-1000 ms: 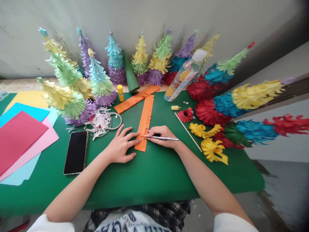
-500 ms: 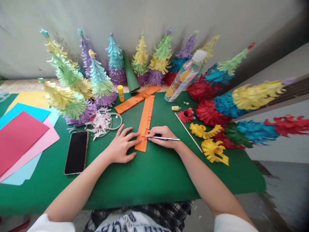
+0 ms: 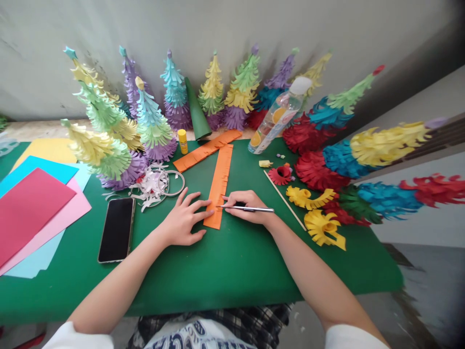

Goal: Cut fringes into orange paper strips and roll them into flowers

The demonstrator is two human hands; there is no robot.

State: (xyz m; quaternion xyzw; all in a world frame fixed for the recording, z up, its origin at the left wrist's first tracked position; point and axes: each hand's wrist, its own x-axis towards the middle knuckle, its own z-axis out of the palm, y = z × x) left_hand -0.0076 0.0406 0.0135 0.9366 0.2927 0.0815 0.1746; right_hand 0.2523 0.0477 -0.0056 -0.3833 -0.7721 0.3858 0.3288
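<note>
An orange paper strip lies lengthwise on the green table, with short slits along its right edge. My left hand rests flat with fingers spread, its fingertips pressing the strip's lower left part. In my right hand is a slim silver craft knife, held like a pen. Its tip touches the strip near the fingertips of my left hand; the blade is too small to make out. A second slit orange paper strip lies slanted beyond, by the first one's far end.
Fringed paper trees line the back and right, around a green paper cone. A glue stick, bottle, phone, paper scraps, coloured sheets, wooden stick and yellow paper curls lie about.
The craft knife's tip has shifted very slightly to the right along the strip. My left hand stays in place on the paper; the whole view has drifted a little.
</note>
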